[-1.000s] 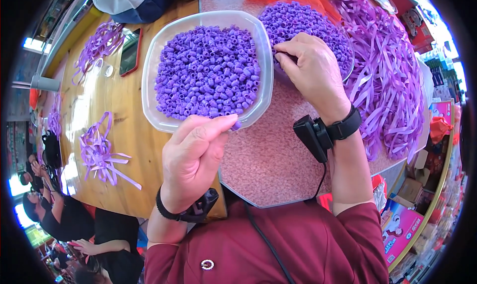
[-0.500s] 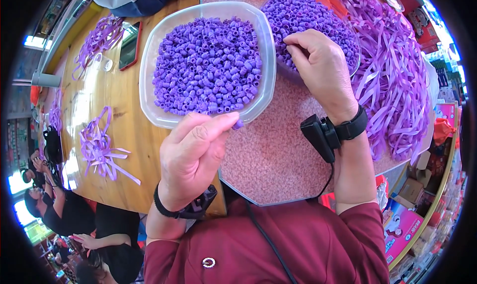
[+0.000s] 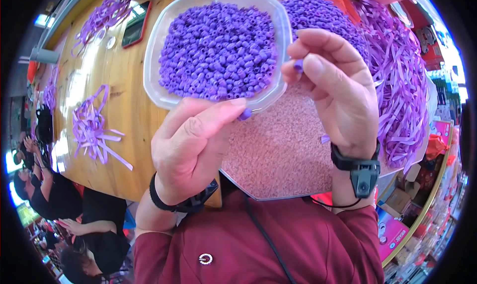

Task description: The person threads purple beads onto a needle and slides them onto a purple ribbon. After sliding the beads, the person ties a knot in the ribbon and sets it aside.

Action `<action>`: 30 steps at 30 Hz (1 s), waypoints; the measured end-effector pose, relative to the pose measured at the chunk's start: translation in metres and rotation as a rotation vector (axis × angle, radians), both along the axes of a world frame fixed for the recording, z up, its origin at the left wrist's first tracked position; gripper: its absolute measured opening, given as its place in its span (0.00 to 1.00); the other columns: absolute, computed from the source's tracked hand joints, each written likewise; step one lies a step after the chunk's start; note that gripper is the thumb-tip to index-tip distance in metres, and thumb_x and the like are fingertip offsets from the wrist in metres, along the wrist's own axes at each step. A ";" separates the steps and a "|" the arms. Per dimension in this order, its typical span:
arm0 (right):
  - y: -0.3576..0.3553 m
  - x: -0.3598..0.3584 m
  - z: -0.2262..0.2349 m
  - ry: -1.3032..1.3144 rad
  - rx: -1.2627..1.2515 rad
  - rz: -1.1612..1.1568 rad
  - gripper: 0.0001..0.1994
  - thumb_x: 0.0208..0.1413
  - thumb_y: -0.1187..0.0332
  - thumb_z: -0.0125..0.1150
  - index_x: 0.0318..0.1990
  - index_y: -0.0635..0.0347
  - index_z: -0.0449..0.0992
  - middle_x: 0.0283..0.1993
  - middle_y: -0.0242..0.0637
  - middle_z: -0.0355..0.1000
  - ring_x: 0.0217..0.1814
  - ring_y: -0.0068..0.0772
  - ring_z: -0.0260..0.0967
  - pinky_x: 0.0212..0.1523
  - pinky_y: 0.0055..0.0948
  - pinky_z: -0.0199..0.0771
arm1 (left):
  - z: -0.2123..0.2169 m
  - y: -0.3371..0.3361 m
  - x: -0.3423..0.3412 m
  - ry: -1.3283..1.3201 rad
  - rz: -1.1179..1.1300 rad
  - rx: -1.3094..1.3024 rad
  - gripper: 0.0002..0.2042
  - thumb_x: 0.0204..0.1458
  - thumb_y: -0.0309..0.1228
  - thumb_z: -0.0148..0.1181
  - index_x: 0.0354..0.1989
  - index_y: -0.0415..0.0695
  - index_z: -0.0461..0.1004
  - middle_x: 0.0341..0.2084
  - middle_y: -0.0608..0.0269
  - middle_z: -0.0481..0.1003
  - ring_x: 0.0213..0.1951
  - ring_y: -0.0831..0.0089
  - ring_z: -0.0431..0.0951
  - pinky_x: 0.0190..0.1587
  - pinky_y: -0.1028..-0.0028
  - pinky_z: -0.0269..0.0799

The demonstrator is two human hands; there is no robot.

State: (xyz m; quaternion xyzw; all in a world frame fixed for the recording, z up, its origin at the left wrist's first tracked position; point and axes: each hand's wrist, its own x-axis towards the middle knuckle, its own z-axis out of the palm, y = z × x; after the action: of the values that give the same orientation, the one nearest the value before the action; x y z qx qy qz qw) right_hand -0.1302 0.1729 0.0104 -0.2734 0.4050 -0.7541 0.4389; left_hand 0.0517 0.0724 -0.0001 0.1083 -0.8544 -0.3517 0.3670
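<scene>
My left hand [image 3: 191,140] is closed in a pinch just in front of the clear plastic tub [image 3: 151,70]. A small hollow purple plastic bead [image 3: 244,115] shows at its fingertips, with a thin pale pin-like tip [image 3: 256,110] beside it. My right hand [image 3: 343,85] is raised at the tub's right side. Between its thumb and forefinger is another small purple bead [image 3: 298,65]; the other fingers curl loosely. A heap of purple beads [image 3: 218,53] fills the tub. More beads [image 3: 323,18] lie in a second container behind my right hand.
A large pile of purple ribbons [image 3: 397,85] lies on the right of the pink speckled tabletop [image 3: 278,155]. Ribbon bundles [image 3: 97,130] and a phone [image 3: 136,25] rest on the wooden table [image 3: 114,169] at left. Other people [image 3: 49,194] are at lower left; cardboard boxes [image 3: 397,199] stand at lower right.
My right hand has come away from the second container toward my left hand, turned palm-inward, with a bead now visible in its pinch. My left hand keeps its pinch.
</scene>
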 end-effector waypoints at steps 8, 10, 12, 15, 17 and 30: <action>0.002 0.024 0.003 -0.052 0.025 0.153 0.19 0.50 0.76 0.54 0.51 0.67 0.63 0.45 0.45 0.68 0.43 0.35 0.71 0.45 0.32 0.72 | 0.005 0.000 0.003 0.102 -0.053 -0.048 0.09 0.47 0.16 0.54 0.37 0.35 0.72 0.28 0.56 0.73 0.31 0.70 0.74 0.34 0.77 0.69; 0.003 0.027 0.006 -0.016 0.045 0.152 0.19 0.50 0.75 0.55 0.50 0.67 0.63 0.45 0.45 0.68 0.43 0.35 0.71 0.45 0.32 0.72 | 0.004 0.000 0.004 0.105 -0.050 -0.049 0.09 0.47 0.16 0.54 0.37 0.35 0.72 0.28 0.55 0.73 0.31 0.70 0.74 0.34 0.76 0.69; 0.004 0.029 0.007 0.020 0.063 0.148 0.19 0.49 0.75 0.56 0.50 0.67 0.63 0.45 0.45 0.68 0.43 0.35 0.71 0.44 0.31 0.72 | 0.003 0.001 0.004 0.108 -0.050 -0.051 0.09 0.47 0.16 0.54 0.37 0.35 0.72 0.29 0.55 0.73 0.31 0.70 0.74 0.34 0.76 0.69; 0.003 0.031 0.005 0.039 0.049 0.137 0.19 0.48 0.73 0.57 0.48 0.67 0.64 0.42 0.43 0.68 0.40 0.33 0.71 0.42 0.29 0.72 | 0.002 0.002 0.004 0.119 -0.009 -0.072 0.08 0.47 0.16 0.54 0.37 0.35 0.72 0.29 0.55 0.73 0.30 0.70 0.74 0.33 0.77 0.69; 0.001 0.033 0.004 0.007 0.059 0.140 0.18 0.48 0.72 0.59 0.47 0.66 0.64 0.39 0.40 0.68 0.36 0.30 0.70 0.38 0.27 0.72 | 0.003 0.003 0.008 0.092 0.007 -0.002 0.09 0.47 0.17 0.55 0.38 0.35 0.72 0.30 0.56 0.74 0.30 0.71 0.73 0.33 0.78 0.68; -0.001 0.040 -0.004 -0.080 0.114 0.199 0.13 0.51 0.73 0.56 0.44 0.63 0.66 0.39 0.36 0.68 0.37 0.24 0.68 0.38 0.23 0.70 | -0.002 0.000 0.005 -0.020 -0.045 0.111 0.15 0.37 0.17 0.60 0.37 0.37 0.73 0.23 0.61 0.73 0.22 0.76 0.70 0.22 0.80 0.65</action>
State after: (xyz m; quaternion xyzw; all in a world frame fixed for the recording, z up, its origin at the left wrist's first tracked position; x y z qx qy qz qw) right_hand -0.0905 0.1718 0.0063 -0.2565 0.4002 -0.6928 0.5422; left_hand 0.0570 0.0724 -0.0021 0.1130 -0.8393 -0.4057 0.3439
